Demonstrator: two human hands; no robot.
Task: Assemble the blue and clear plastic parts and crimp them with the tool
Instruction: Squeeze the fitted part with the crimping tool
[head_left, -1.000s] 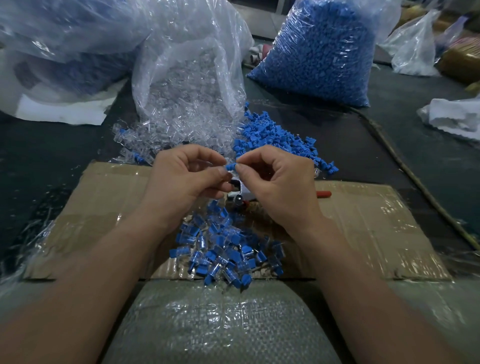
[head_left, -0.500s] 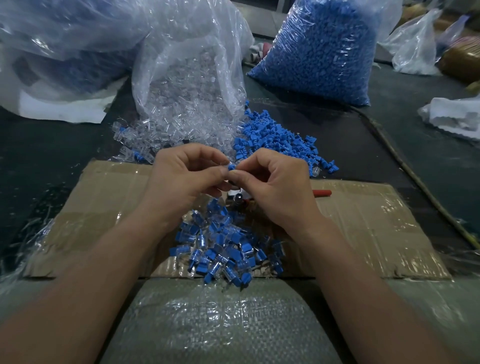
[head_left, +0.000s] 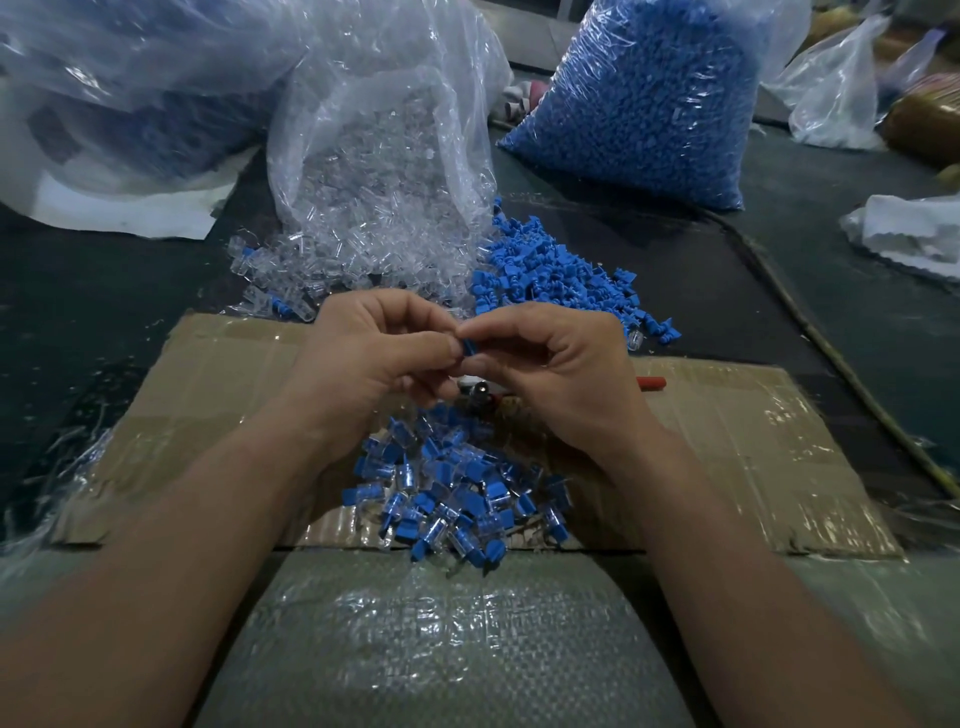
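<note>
My left hand (head_left: 371, 358) and my right hand (head_left: 561, 374) meet fingertip to fingertip above the cardboard sheet (head_left: 208, 395). Between them they pinch a small blue plastic part (head_left: 469, 347); whether a clear part is joined to it is hidden by the fingers. Below the hands lies a heap of assembled blue-and-clear pieces (head_left: 457, 493). The crimp tool (head_left: 480, 391) lies under my right hand, mostly hidden, its red handle tip (head_left: 652, 383) showing to the right. Loose blue parts (head_left: 561, 275) and loose clear parts (head_left: 322, 270) lie behind the hands.
An open bag of clear parts (head_left: 384, 156) stands at the back centre, a full bag of blue parts (head_left: 644, 98) at the back right, more bags at the left. A woven sack (head_left: 441, 644) covers my lap. White cloth (head_left: 914, 234) lies far right.
My fingertips have closed together on the blue part, and both hands have dropped slightly toward the cardboard.
</note>
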